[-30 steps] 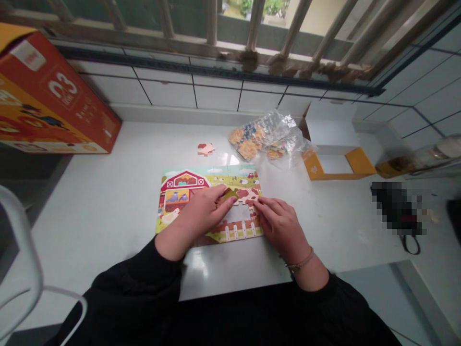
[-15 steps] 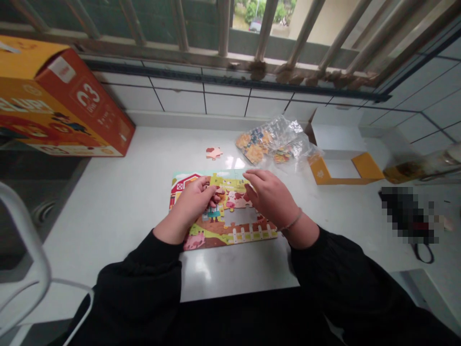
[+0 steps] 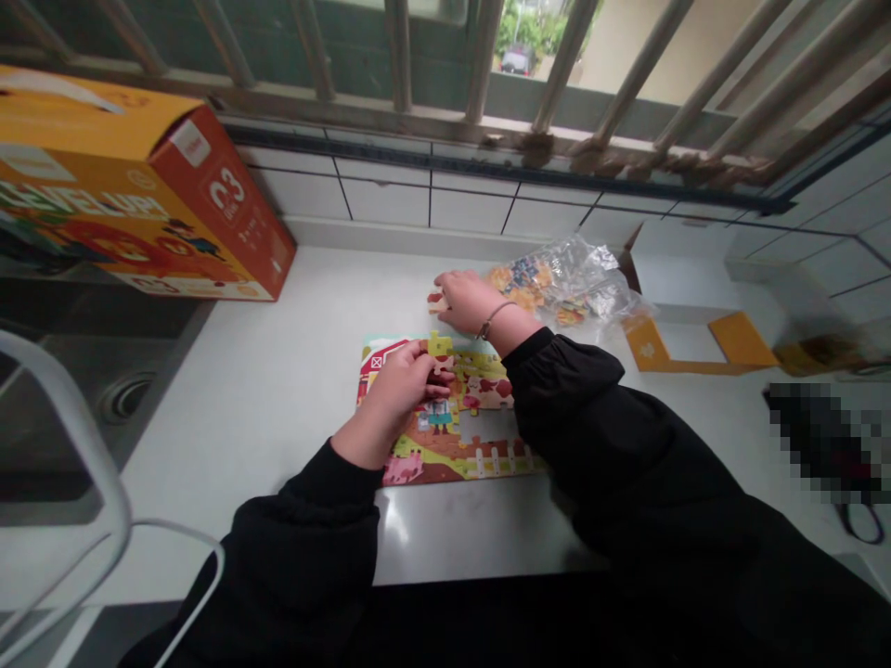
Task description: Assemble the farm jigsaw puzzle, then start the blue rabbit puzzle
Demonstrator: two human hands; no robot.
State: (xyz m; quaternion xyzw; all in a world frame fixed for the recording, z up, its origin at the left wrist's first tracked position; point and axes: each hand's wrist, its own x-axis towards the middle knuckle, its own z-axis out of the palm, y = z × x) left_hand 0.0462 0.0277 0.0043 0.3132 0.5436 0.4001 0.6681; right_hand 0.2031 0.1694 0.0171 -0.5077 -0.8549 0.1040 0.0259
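1. We are grasping a yellow-green, pink and brown cardboard puzzle piece [image 3: 440, 347] between the thumb and fingers of our left hand [image 3: 395, 388], which is hovering over the upper middle of the colourful rectangular farm puzzle [image 3: 445, 462].
2. We are reaching our right hand [image 3: 468, 301] past the far edge of the puzzle, and its fingertips are meeting a pink-and-brown cardboard piece [image 3: 436, 304]; we cannot tell whether they are pinching it or only touching it.
3. The farm puzzle is lying flat on the glossy white counter [image 3: 278, 390] in front of us, and a gap is showing in its lower right part, above the white fence picture. Our right forearm is covering the puzzle's right side.
4. Beyond our right forearm, a crinkled clear plastic bag [image 3: 581, 274] is holding more printed pieces, and just to its right an open orange-and-white cardboard box [image 3: 646, 345] is resting.
5. A big orange-and-red cardboard box [image 3: 229, 218] is standing at the far left, near a metal sink [image 3: 104, 436]. At the right, a pixelated black object [image 3: 821, 436] is lying on the counter.
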